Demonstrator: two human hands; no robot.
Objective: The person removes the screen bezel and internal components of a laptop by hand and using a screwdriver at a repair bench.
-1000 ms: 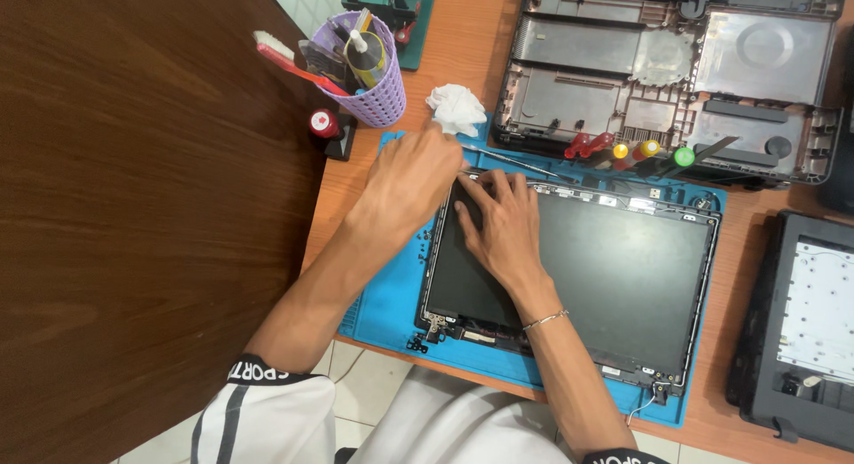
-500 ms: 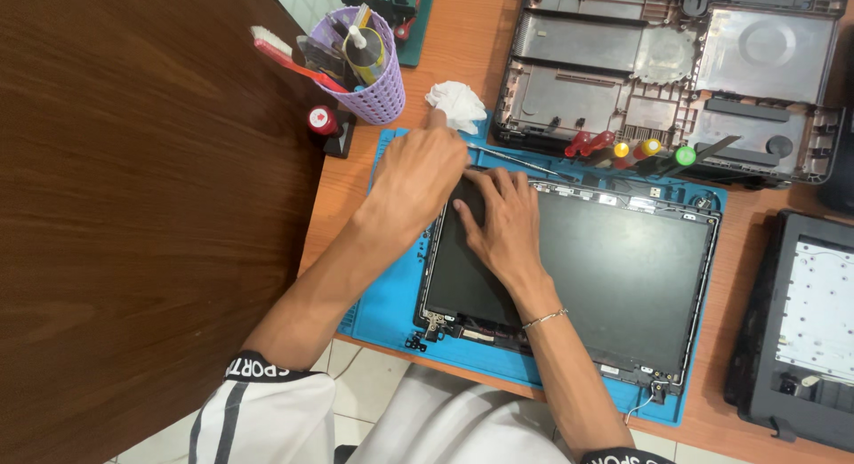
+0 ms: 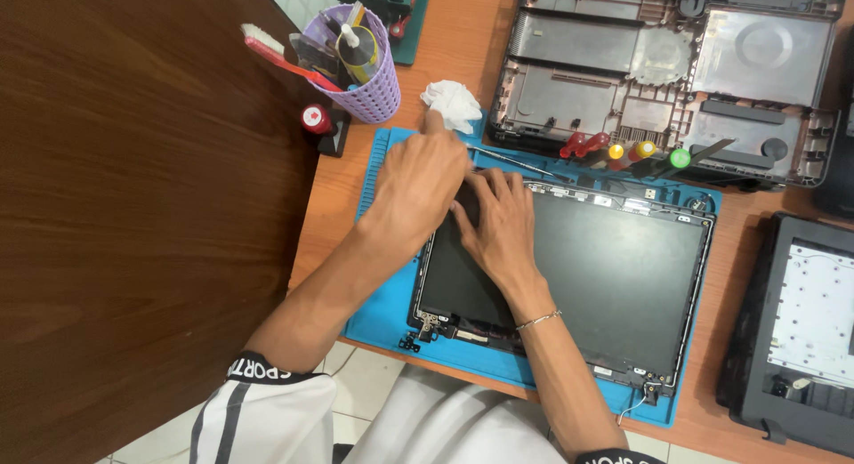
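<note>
Two bare hands work at the upper left corner of a dark laptop screen panel [image 3: 578, 277], which lies flat on a blue work mat [image 3: 382, 295] on the wooden bench. The left hand [image 3: 418, 184] reaches past the panel's edge, its index finger stretched out and touching a crumpled white cloth [image 3: 452, 104] just above the mat; whether the other fingers grip anything cannot be told. The right hand [image 3: 498, 224] rests on the panel, fingers slightly spread and pressing down on the glass. A row of small screwdrivers [image 3: 623, 151] lies above the panel, beside an opened laptop base [image 3: 667, 72], and a purple tool cup [image 3: 360, 68] stands nearby.
</note>
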